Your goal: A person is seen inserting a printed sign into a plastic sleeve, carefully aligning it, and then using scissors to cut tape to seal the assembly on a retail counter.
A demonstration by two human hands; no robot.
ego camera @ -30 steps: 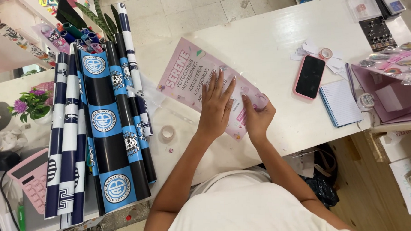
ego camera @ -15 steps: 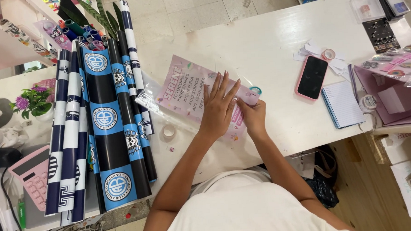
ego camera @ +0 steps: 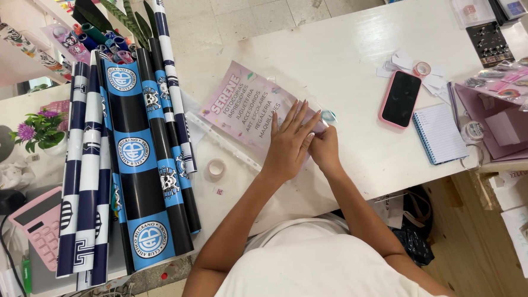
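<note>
The left hand (ego camera: 290,144) lay flat, grip released, on the pink sheet (ego camera: 247,110); the right hand (ego camera: 325,149) pinched its edge on the table (ego camera: 343,56).

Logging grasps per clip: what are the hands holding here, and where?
Left hand presses flat on the pink printed sheet; right hand pinches its near right corner.

Person wears a plain white short-sleeved top. Both forearms bare. Left hand (ego camera: 288,142) and right hand (ego camera: 325,150) bare: no rings, watch or gloves visible.
</note>
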